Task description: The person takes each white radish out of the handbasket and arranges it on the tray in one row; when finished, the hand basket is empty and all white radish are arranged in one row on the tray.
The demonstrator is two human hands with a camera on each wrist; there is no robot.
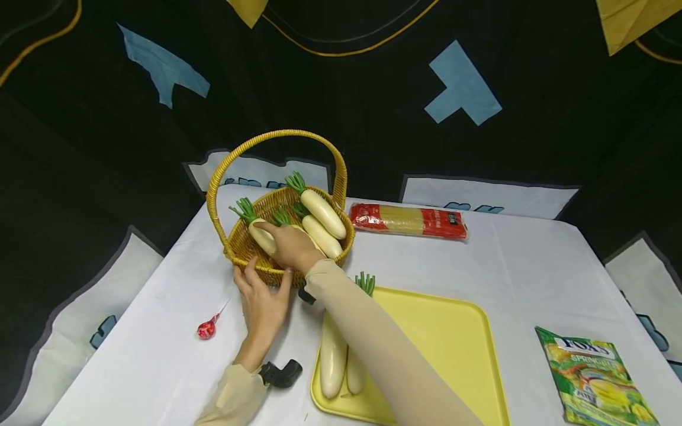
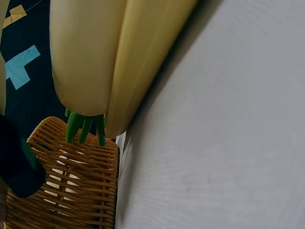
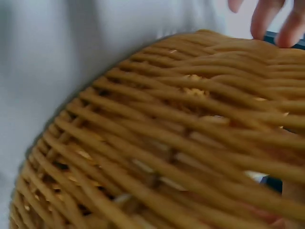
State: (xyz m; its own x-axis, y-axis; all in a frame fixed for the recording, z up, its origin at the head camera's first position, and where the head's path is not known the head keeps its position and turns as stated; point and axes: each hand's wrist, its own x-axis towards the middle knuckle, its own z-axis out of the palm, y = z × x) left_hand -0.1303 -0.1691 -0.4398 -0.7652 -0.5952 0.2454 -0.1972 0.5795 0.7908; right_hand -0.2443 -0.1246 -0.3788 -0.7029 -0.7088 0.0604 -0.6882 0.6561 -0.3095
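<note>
My right hand reaches into a wicker basket with a tall arched handle and grips a white radish with a green top, near the basket's left side. Other white radishes lie at the basket's right side, one partly hidden by this hand. My left hand is spread against the front of the basket, fingertips at its rim. In the right wrist view, fingertips touch the edge of the woven basket. The left wrist view shows a radish close up, with the basket wall beyond.
A yellow tray lies right of the left hand, with white radishes at its left side, partly under the right sleeve. A red lollipop lies at left, a noodle packet behind, a green soup packet at right.
</note>
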